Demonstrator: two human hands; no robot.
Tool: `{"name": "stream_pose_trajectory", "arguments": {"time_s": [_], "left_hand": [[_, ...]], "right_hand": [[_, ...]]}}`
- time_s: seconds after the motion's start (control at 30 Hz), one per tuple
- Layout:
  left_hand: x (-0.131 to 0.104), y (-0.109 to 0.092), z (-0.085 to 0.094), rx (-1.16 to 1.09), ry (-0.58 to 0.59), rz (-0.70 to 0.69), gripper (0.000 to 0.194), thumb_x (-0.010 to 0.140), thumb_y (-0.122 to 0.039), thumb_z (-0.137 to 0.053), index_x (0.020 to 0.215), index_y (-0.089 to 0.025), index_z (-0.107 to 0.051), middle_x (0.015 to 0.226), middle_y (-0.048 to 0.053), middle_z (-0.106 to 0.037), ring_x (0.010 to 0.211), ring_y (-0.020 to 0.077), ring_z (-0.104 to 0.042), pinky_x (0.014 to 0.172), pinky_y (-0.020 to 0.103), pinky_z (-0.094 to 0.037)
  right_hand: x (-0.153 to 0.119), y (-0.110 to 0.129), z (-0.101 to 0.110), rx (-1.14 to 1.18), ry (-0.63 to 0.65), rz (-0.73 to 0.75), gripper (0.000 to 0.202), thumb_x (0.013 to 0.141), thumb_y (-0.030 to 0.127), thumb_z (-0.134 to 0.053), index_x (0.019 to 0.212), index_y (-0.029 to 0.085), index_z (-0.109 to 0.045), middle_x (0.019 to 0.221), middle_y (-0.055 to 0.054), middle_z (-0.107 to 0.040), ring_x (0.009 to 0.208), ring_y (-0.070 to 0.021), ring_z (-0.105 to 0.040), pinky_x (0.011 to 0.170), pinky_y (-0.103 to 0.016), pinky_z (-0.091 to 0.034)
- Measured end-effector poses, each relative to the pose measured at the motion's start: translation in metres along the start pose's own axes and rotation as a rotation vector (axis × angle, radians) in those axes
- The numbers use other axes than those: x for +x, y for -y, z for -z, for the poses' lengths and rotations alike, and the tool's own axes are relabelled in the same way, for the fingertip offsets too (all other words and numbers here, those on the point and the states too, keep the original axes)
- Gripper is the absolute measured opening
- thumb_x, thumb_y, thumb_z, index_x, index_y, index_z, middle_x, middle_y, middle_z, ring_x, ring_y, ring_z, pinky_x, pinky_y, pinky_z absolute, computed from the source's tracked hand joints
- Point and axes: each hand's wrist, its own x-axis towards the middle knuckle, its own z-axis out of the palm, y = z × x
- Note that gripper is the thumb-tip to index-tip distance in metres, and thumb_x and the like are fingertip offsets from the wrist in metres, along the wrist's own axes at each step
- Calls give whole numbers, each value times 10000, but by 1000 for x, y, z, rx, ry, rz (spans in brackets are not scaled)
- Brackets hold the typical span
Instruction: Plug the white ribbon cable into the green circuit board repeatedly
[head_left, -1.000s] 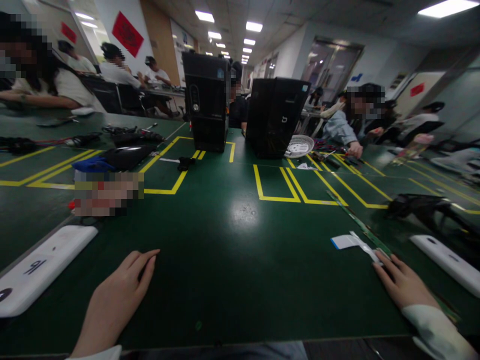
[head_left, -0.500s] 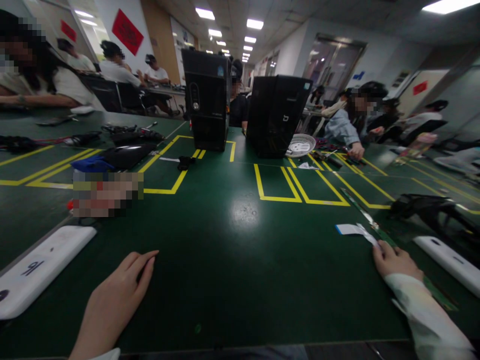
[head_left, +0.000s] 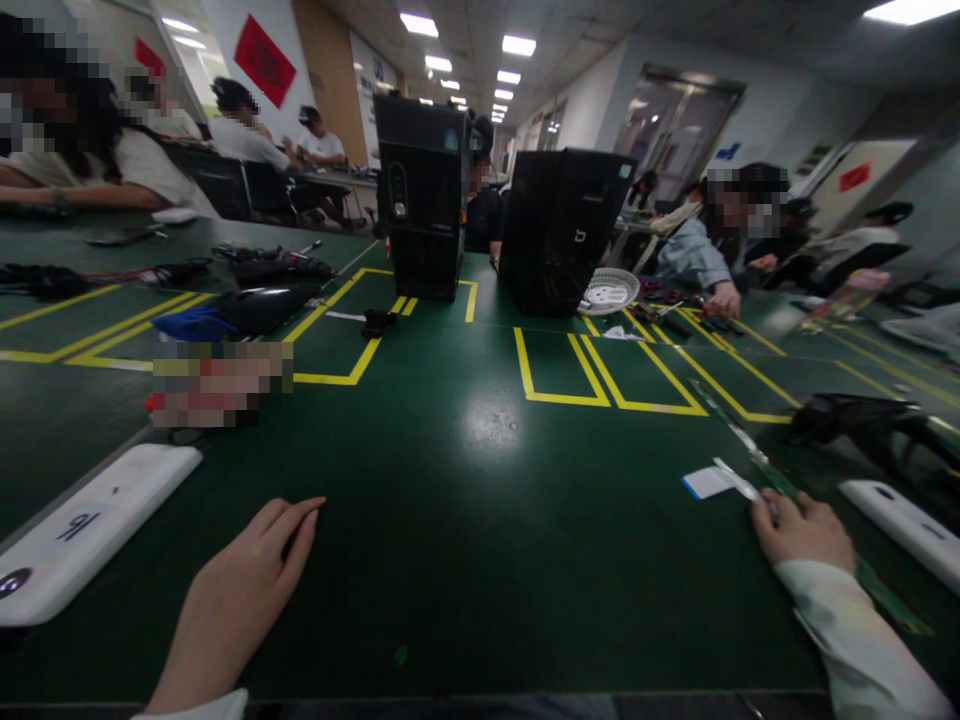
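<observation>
your right hand (head_left: pixel 804 535) has curled in over the green circuit strip (head_left: pixel 776 474), beside its white ribbon cable (head_left: pixel 709 482), where fingers lay spread a second ago; that suggests taking hold, though i cannot tell if it grips. your left hand (head_left: pixel 244 590) lies extended, visibly empty. a white casing (head_left: pixel 911 528) limits rightward room; bare tabletop (head_left: pixel 510 560) stretches between your hands.

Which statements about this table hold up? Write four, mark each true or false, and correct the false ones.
1. The right hand covers part of the green strip. True.
2. The left hand holds the white ribbon cable. False: the cable lies by the right hand's fingers.
3. Two black computer towers stand upright. True.
4. The white basket is left of both towers. False: it is right of both.
</observation>
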Motion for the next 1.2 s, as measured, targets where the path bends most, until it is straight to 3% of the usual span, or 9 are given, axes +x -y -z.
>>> {"name": "stream_pose_trajectory", "arguments": {"time_s": [0.17, 0.3, 0.53, 0.7, 0.93, 1.07, 1.2], "left_hand": [[0, 2, -2, -7, 8, -14, 507, 937, -471, -279, 1177, -200, -634, 994, 66, -629, 721, 168, -645, 530, 261, -483], [1, 1, -3, -20, 0, -24, 507, 933, -478, -284, 1160, -205, -645, 982, 64, -636, 722, 172, -647, 539, 268, -487], [0, 1, -2, -26, 17, -6, 508, 931, -473, -287, 1165, -196, -642, 981, 64, -640, 727, 168, -649, 533, 258, -487], [1, -3, 2, -26, -48, -39, 498, 933, -469, -277, 1112, -204, -660, 956, 50, -647, 750, 171, -659, 587, 267, -503], [-3, -1, 2, -34, -125, -50, 474, 951, -464, -296, 1162, -207, -633, 941, 35, -601, 634, 120, -612, 515, 235, -465], [-3, 1, 1, -29, -139, -62, 473, 952, -470, -301, 1164, -210, -634, 974, 43, -581, 650, 117, -618, 511, 225, -470], [-2, 2, 1, -40, -114, -67, 467, 946, -484, -302, 1133, -232, -648, 979, 37, -588, 648, 113, -622, 499, 214, -474]], "right_hand": [[7, 5, -12, 52, -43, 311, 569, 906, 443, -300, 1194, 92, -643, 1277, -217, -585, 1241, -385, -483, 1003, -545, -414], [2, 35, -18, 239, -144, 563, 574, 920, 471, -314, 1180, 79, -644, 1208, -206, -613, 1131, -320, -573, 1002, -494, -451], [-29, 138, 3, 418, -60, 925, 508, 977, 448, -343, 1283, 125, -589, 1259, -184, -571, 1174, -283, -544, 1013, -474, -453], [-55, 223, 20, 500, -17, 1146, 440, 978, 382, -383, 1299, 143, -567, 1255, -186, -559, 1178, -291, -519, 982, -505, -465], [-119, 321, 45, 564, 96, 1402, 464, 947, 372, -466, 1304, 85, -536, 1287, -199, -535, 1183, -294, -488, 983, -475, -455], [-149, 344, 53, 583, 147, 1484, 504, 934, 422, -489, 1332, 113, -503, 1339, -176, -511, 1217, -282, -463, 1016, -470, -428], [-158, 344, 56, 585, 188, 1503, 510, 937, 424, -482, 1351, 126, -479, 1367, -158, -498, 1241, -275, -447, 1035, -460, -415]]}}
